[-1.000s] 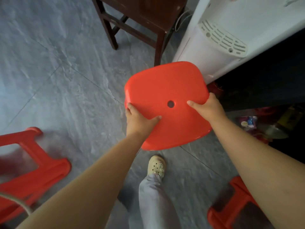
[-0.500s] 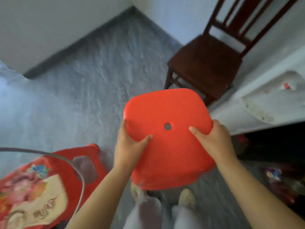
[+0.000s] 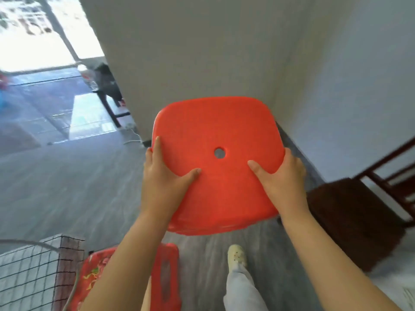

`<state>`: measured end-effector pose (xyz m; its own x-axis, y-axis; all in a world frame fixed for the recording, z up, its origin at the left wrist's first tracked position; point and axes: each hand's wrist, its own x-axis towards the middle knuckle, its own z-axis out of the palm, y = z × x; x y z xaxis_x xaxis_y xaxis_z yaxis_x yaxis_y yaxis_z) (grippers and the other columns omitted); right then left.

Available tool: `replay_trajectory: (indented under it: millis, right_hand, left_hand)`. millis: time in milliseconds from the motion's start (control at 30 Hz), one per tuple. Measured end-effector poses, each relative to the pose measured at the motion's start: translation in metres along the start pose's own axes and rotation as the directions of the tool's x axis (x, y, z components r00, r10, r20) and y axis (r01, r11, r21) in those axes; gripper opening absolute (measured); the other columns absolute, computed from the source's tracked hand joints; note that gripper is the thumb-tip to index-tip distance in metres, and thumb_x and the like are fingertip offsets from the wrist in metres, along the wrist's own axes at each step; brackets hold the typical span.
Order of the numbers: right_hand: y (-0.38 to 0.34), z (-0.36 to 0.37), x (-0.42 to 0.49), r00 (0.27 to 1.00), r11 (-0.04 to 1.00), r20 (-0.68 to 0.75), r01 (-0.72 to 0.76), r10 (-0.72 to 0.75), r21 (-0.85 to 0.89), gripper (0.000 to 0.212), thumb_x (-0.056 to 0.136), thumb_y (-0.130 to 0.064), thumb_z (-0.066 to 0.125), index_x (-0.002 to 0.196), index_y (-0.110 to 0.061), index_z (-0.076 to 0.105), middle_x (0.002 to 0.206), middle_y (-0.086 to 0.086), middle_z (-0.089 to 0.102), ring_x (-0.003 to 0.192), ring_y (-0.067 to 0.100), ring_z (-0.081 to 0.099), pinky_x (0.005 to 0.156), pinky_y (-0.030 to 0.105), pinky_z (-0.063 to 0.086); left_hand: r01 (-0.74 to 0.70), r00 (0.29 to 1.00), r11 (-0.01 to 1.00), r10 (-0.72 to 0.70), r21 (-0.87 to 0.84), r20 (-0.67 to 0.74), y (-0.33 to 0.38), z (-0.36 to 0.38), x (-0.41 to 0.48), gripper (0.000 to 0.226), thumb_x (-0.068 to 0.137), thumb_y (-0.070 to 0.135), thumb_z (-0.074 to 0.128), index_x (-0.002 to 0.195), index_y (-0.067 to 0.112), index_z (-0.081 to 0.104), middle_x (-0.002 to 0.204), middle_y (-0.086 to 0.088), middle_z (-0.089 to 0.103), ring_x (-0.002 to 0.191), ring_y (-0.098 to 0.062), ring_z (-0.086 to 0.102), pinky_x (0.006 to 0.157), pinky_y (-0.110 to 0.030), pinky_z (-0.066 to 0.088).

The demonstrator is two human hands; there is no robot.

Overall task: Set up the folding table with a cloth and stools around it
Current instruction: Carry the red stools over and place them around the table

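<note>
I carry a red plastic stool [image 3: 215, 131] in front of me, its square seat with a small round centre hole facing up. My left hand [image 3: 164, 182] grips the seat's left edge with the thumb lying on top. On the right edge my right hand [image 3: 283, 182] holds it the same way. The stool's legs are hidden below the seat. At the lower left stands the table, covered by a white cloth with a black grid [image 3: 27, 274]. Beside it another red stool [image 3: 166, 277] with a patterned cushion [image 3: 92, 277] stands on the floor.
A dark wooden chair [image 3: 350, 221] stands at the right by the white wall. A grey wall corner [image 3: 143, 140] juts out ahead, with a dark table and a white cord on the floor past it. Grey tiled floor stretches to the left. My foot [image 3: 235, 254] is below the stool.
The view has swung left and lifted: the wooden chair went from upper right to the right edge, and the gridded table came into sight. Both hands kept their grip on the stool.
</note>
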<state>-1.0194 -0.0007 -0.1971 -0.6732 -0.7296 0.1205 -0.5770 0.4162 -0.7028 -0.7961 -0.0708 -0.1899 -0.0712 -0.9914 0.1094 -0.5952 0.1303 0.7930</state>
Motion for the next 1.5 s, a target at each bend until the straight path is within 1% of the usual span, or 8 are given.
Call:
replay_trajectory:
  millis: [200, 467, 700, 867, 1167, 1267, 1367, 1500]
  right_hand:
    - [-0.072, 0.060, 0.099, 0.983, 0.983, 0.058, 0.168, -0.172, 0.068, 0.090, 0.064, -0.061, 0.072, 0.131, -0.007, 0.045, 0.122, 0.017, 0.052, 0.119, 0.033, 0.040, 0.099, 0.039, 0.034]
    - [-0.149, 0.169, 0.205, 0.883, 0.939, 0.322, 0.336, -0.341, 0.073, 0.094, 0.059, -0.071, 0.061, 0.125, -0.004, 0.051, 0.116, 0.021, 0.056, 0.116, 0.038, 0.044, 0.100, 0.043, 0.036]
    - [-0.235, 0.264, 0.226, 0.716, 0.874, 0.512, 0.451, -0.474, 0.179, 0.084, 0.067, -0.062, 0.070, 0.128, -0.008, 0.048, 0.118, 0.016, 0.053, 0.117, 0.036, 0.044, 0.099, 0.042, 0.037]
    - [-0.303, 0.338, 0.222, 0.590, 0.825, 0.600, 0.512, -0.540, 0.239, 0.089, 0.072, -0.061, 0.068, 0.139, -0.011, 0.037, 0.126, 0.011, 0.046, 0.125, 0.028, 0.036, 0.096, 0.042, 0.039]
    - [-0.425, 0.464, 0.226, 0.367, 0.741, 0.720, 0.600, -0.589, 0.300, 0.092, 0.073, -0.063, 0.065, 0.139, -0.007, 0.035, 0.135, 0.014, 0.041, 0.130, 0.030, 0.029, 0.103, 0.048, 0.036]
    - [-0.455, 0.497, 0.227, 0.323, 0.730, 0.737, 0.603, -0.594, 0.324, 0.088, 0.071, -0.064, 0.066, 0.135, -0.009, 0.039, 0.134, 0.014, 0.043, 0.131, 0.030, 0.029, 0.103, 0.050, 0.036]
    - [-0.490, 0.540, 0.223, 0.259, 0.719, 0.771, 0.606, -0.582, 0.340, 0.080, 0.072, -0.060, 0.068, 0.129, -0.009, 0.042, 0.130, 0.015, 0.045, 0.129, 0.032, 0.032, 0.102, 0.050, 0.035]
    - [-0.528, 0.598, 0.207, 0.127, 0.681, 0.812, 0.626, -0.569, 0.379, 0.079, 0.072, -0.057, 0.070, 0.127, -0.007, 0.042, 0.127, 0.017, 0.046, 0.126, 0.036, 0.034, 0.102, 0.051, 0.037]
  left_hand:
    - [0.127, 0.980, 0.984, -0.105, 0.122, -0.170, -0.003, -0.018, 0.091, 0.117, 0.061, 0.052, 0.080, 0.150, 0.011, 0.016, 0.150, -0.011, 0.031, 0.136, -0.026, 0.035, 0.106, -0.046, 0.037]
    - [0.417, 0.870, 0.900, -0.355, 0.127, -0.343, -0.022, -0.035, 0.185, 0.119, 0.063, 0.052, 0.081, 0.150, 0.007, 0.012, 0.152, -0.013, 0.027, 0.137, -0.024, 0.033, 0.104, -0.033, 0.033]
    - [0.613, 0.685, 0.790, -0.529, 0.005, -0.501, -0.071, -0.075, 0.228, 0.123, 0.062, 0.052, 0.081, 0.151, 0.007, 0.009, 0.155, -0.012, 0.021, 0.140, -0.026, 0.027, 0.108, -0.035, 0.029]
    - [0.692, 0.552, 0.715, -0.612, -0.098, -0.566, -0.121, -0.115, 0.263, 0.123, 0.062, 0.050, 0.082, 0.151, 0.010, 0.007, 0.157, -0.013, 0.014, 0.142, -0.026, 0.023, 0.110, -0.035, 0.025]
    - [0.745, 0.370, 0.623, -0.683, -0.238, -0.630, -0.199, -0.196, 0.338, 0.125, 0.059, 0.052, 0.083, 0.151, 0.010, 0.009, 0.156, -0.013, 0.019, 0.140, -0.027, 0.028, 0.111, -0.037, 0.027]
    - [0.760, 0.331, 0.592, -0.708, -0.268, -0.624, -0.217, -0.215, 0.358, 0.124, 0.060, 0.052, 0.083, 0.151, 0.011, 0.010, 0.157, -0.011, 0.017, 0.141, -0.026, 0.028, 0.111, -0.037, 0.028]
    - [0.774, 0.243, 0.537, -0.742, -0.336, -0.625, -0.242, -0.235, 0.380, 0.122, 0.060, 0.052, 0.082, 0.151, 0.012, 0.012, 0.157, -0.010, 0.019, 0.141, -0.025, 0.028, 0.111, -0.037, 0.028]
    - [0.782, 0.096, 0.447, -0.775, -0.434, -0.625, -0.276, -0.257, 0.397, 0.118, 0.061, 0.052, 0.082, 0.150, 0.010, 0.017, 0.153, -0.009, 0.031, 0.136, -0.025, 0.037, 0.108, -0.037, 0.034]
